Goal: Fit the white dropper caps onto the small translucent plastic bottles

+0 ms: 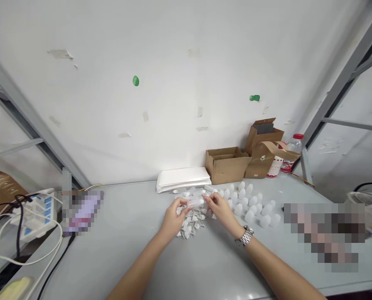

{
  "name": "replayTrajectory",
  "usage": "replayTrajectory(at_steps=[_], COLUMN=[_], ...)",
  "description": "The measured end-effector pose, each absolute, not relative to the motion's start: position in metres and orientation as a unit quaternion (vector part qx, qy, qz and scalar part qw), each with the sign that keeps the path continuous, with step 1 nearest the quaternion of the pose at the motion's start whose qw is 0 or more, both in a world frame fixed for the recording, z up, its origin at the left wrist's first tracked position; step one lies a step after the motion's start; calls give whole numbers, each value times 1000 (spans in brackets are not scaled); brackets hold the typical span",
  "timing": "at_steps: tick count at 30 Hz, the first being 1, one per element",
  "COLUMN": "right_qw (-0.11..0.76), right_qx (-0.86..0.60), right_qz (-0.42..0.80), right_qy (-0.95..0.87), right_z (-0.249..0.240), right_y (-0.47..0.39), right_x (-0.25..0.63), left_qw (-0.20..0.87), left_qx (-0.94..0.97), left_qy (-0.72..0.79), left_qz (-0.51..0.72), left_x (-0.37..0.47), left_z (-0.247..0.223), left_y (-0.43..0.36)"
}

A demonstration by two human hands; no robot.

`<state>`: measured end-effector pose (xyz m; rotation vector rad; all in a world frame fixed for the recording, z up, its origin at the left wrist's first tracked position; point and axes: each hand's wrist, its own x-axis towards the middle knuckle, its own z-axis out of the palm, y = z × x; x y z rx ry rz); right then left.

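My left hand [175,214] holds a translucent tube-like piece [194,203] level between thumb and fingers. At the right end of that piece, my right hand [217,206] pinches with its fingertips; a small white part shows there, too small to make out. Under and in front of the hands lies a pile of small white parts [189,227]. More clear pieces lie just behind the hands. To the right stand several frosted white domed pieces [250,216] on the grey table [173,266].
Behind the hands are a white stack of sheets [183,178], an open cardboard box [226,166], a brown paper bag [259,162] and a red-capped bottle [295,146]. At the left, a power strip [42,212] lies among cables. Two areas are blurred out.
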<state>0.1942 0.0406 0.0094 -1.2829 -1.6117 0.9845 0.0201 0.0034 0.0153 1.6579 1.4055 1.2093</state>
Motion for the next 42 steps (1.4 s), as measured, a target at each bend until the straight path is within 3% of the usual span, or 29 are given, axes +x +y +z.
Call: replayTrajectory(at_steps=[3,8,10,12,17,20,23,26,31,37,42], right_qw=[399,411,415,420,447,461,474,478,383,346,377], right_qx=[-500,-479,-464,-456,-472,-492,-476,-469,-435,-442,-420], right_qz=[371,347,350,353,331,342,391,415,449,418,417], right_qy=[-673,-694,-699,-701,-684,-654,-629,-616,-680,-715,-712], right_z=[10,14,15,17,25,28,24,17,14,13,15], right_y=[40,28,24,23,32,39,39,34,25,23,20], right_x=[193,186,185,186,198,203,200,193,186,184,184], left_qw=[284,84,62,111,406,487,455,317,175,154,240], left_qx=[667,801,812,797,695,649,623,620,715,763,703], left_qy=[538,499,501,515,506,485,510,576,545,524,558], left_qz=[429,320,292,295,310,326,379,428,400,347,369], left_x=[17,17,20,23,24,22,23,23,22,22,23], left_z=[14,16,18,22,33,35,30,23,15,13,15], left_y=[1,-7,-11,-13,-15,-14,-12,-10,-11,-14,-12])
